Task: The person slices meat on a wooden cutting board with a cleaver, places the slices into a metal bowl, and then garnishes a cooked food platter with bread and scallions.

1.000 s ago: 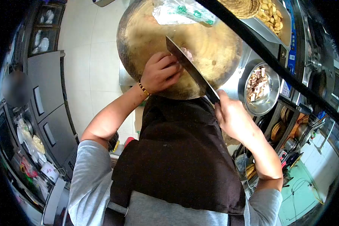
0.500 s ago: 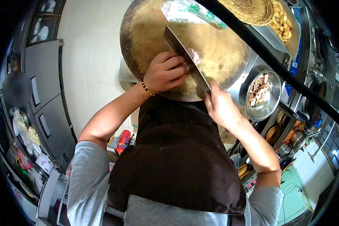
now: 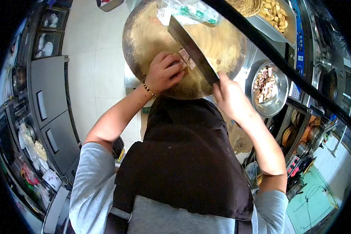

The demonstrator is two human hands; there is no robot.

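The meat (image 3: 186,58) lies in front of you on the round chopping board (image 3: 214,39), between your left fingertips and the broad blade of the cleaver (image 3: 195,50). Just beyond, a crumpled plastic bag (image 3: 183,9) sits at the board's far edge, and the blade's far end overlaps it in your view. To the right of the board, a metal bowl (image 3: 279,93) holds cut pieces (image 3: 264,85). Farther up on the right, a metal tray (image 3: 269,31) holds yellowish chunks (image 3: 275,15), with a round woven piece (image 3: 245,6) by its left side. A black strap (image 3: 277,62) slants across the view and hides part of the tray side.

Your left hand (image 3: 165,72) comes in from the left, knuckles up and fingers bent, their tips at the meat; you cannot tell from here whether they pinch it. Your right hand (image 3: 234,97) is clenched round the cleaver's handle end, forearm angled in from the lower right, the blade slanting away to the upper left.

The board is thick-looking wood, pale and worn with a dark rim. The meat is pinkish, the blade dark and flat, the bowl shiny and the bag clear with green print. A beaded bracelet (image 3: 148,89) circles your left wrist, above a dark cloth apron (image 3: 187,167).
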